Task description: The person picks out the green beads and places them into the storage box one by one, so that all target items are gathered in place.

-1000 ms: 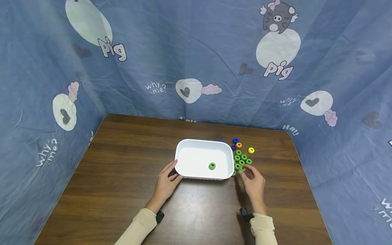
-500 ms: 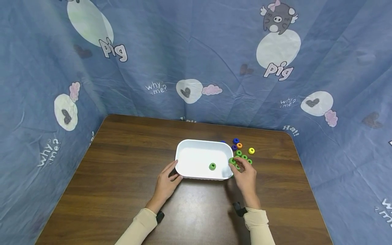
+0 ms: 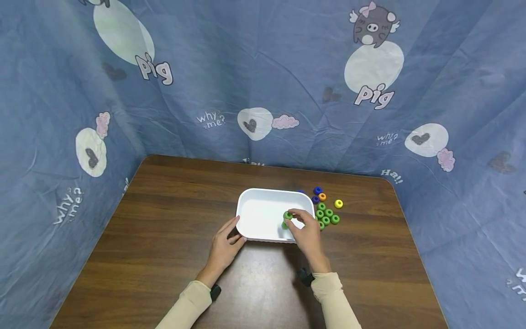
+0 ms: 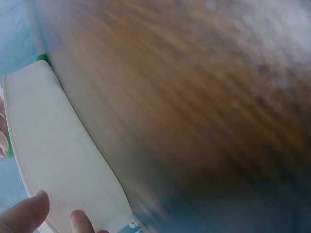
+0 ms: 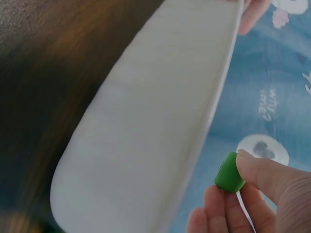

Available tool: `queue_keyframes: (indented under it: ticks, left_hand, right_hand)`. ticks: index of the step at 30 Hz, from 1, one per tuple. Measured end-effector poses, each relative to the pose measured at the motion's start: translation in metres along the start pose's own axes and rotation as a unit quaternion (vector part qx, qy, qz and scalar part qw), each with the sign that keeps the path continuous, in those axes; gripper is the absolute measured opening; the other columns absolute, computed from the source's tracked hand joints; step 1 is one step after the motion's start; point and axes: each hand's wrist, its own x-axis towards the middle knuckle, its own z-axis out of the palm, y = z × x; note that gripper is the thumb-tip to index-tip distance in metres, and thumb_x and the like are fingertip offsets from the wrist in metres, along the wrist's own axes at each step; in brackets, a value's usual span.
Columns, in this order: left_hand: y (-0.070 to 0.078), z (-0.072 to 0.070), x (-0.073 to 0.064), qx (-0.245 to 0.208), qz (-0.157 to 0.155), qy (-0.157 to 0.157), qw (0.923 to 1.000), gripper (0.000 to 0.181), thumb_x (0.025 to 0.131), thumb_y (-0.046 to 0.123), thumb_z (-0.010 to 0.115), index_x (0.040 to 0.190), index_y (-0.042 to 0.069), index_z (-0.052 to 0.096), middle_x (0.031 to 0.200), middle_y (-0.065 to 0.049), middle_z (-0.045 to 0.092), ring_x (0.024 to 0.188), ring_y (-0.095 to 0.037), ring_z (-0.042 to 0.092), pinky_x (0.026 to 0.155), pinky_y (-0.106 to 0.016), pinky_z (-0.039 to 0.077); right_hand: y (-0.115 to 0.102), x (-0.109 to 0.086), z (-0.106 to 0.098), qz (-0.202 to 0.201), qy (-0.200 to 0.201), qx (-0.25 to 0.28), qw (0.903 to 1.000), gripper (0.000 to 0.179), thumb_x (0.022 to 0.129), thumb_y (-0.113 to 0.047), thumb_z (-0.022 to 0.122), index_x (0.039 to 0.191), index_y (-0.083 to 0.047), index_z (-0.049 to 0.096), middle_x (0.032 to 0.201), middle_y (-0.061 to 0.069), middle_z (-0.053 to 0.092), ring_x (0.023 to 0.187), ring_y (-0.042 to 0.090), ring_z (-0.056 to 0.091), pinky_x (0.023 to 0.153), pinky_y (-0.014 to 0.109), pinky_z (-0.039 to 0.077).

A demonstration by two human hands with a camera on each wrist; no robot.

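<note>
Near the middle of the table stands a white rectangular plastic box (image 3: 263,208), its open top facing up. My left hand (image 3: 223,246) holds its near left corner; the thumb (image 4: 36,206) and a fingertip lie against the wall in the left wrist view. Over the box's right half, my right hand (image 3: 306,233) pinches a green bead (image 5: 229,172) between thumb and fingers. A second green bead (image 3: 284,225) lies on the box floor just below, partly covered by the held one. Beside the box's right wall is a group of several green beads (image 3: 328,213) with holes.
Behind the green beads lie dark blue beads (image 3: 318,190) and an orange bead (image 3: 322,197). A yellow bead (image 3: 339,204) sits apart on the right. The brown wooden table (image 3: 172,205) ends at a blue patterned cloth (image 3: 197,91) at the back and sides.
My right hand took a green bead from the group and carried it left, past the box's right rim to above the box. The left hand stays at the box's corner.
</note>
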Motion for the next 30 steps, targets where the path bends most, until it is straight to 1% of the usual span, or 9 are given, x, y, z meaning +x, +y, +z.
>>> queue_keyframes:
  ticks: [5, 8, 17, 21, 26, 30]
  left_hand:
    - [0.0, 0.0, 0.0, -0.005, -0.001, 0.0, 1.0, 0.068, 0.085, -0.006, 0.074, 0.148, 0.008, 0.05, 0.154, -0.021, 0.044, 0.128, -0.037, 0.06, 0.098, -0.033, 0.061]
    - [0.001, 0.0, -0.001, -0.01, -0.004, 0.002, 0.9999, 0.067, 0.085, -0.005, 0.074, 0.147, 0.008, 0.051, 0.154, -0.021, 0.044, 0.127, -0.036, 0.061, 0.098, -0.034, 0.061]
    - [0.004, 0.0, -0.001, -0.005, -0.003, 0.002, 1.0, 0.067, 0.085, -0.005, 0.074, 0.147, 0.005, 0.05, 0.154, -0.023, 0.044, 0.129, -0.038, 0.059, 0.097, -0.035, 0.061]
    - [0.003, 0.0, -0.001, -0.004, -0.003, 0.002, 1.0, 0.066, 0.086, -0.004, 0.074, 0.147, 0.007, 0.051, 0.154, -0.021, 0.044, 0.129, -0.037, 0.059, 0.097, -0.032, 0.061]
    - [0.003, 0.0, -0.001, 0.002, 0.0, 0.004, 1.0, 0.067, 0.086, -0.005, 0.074, 0.147, 0.006, 0.05, 0.153, -0.022, 0.045, 0.129, -0.038, 0.058, 0.096, -0.03, 0.061]
    - [0.003, 0.0, -0.001, 0.001, -0.004, 0.001, 1.0, 0.067, 0.086, -0.005, 0.074, 0.148, 0.007, 0.05, 0.155, -0.021, 0.044, 0.132, -0.037, 0.057, 0.097, -0.031, 0.061]
  right_hand:
    - [0.003, 0.003, 0.012, -0.025, -0.011, -0.039, 0.9989, 0.025, 0.081, -0.006, 0.082, 0.105, -0.005, 0.075, 0.1, 0.012, 0.077, 0.091, 0.029, 0.072, 0.086, 0.047, 0.063]
    - [0.004, 0.005, 0.018, -0.027, -0.022, -0.056, 0.9978, 0.025, 0.082, -0.009, 0.082, 0.106, -0.007, 0.075, 0.101, 0.01, 0.077, 0.091, 0.028, 0.072, 0.082, 0.047, 0.062]
    - [0.006, 0.008, 0.027, -0.018, -0.043, -0.064, 0.9969, 0.024, 0.082, -0.008, 0.081, 0.106, -0.007, 0.075, 0.101, 0.011, 0.077, 0.09, 0.028, 0.073, 0.083, 0.046, 0.062]
    - [0.008, 0.01, 0.029, -0.026, -0.048, -0.063, 0.9965, 0.024, 0.081, -0.007, 0.081, 0.105, -0.006, 0.075, 0.1, 0.01, 0.077, 0.09, 0.028, 0.073, 0.083, 0.045, 0.063]
    - [0.011, 0.013, 0.032, -0.053, -0.049, -0.058, 0.9957, 0.023, 0.08, -0.005, 0.081, 0.102, -0.004, 0.075, 0.1, 0.012, 0.077, 0.089, 0.03, 0.073, 0.081, 0.047, 0.063]
    - [0.013, 0.014, 0.034, -0.088, -0.046, -0.069, 0.9927, 0.022, 0.079, -0.004, 0.079, 0.1, -0.002, 0.074, 0.097, 0.013, 0.076, 0.085, 0.029, 0.072, 0.075, 0.042, 0.062]
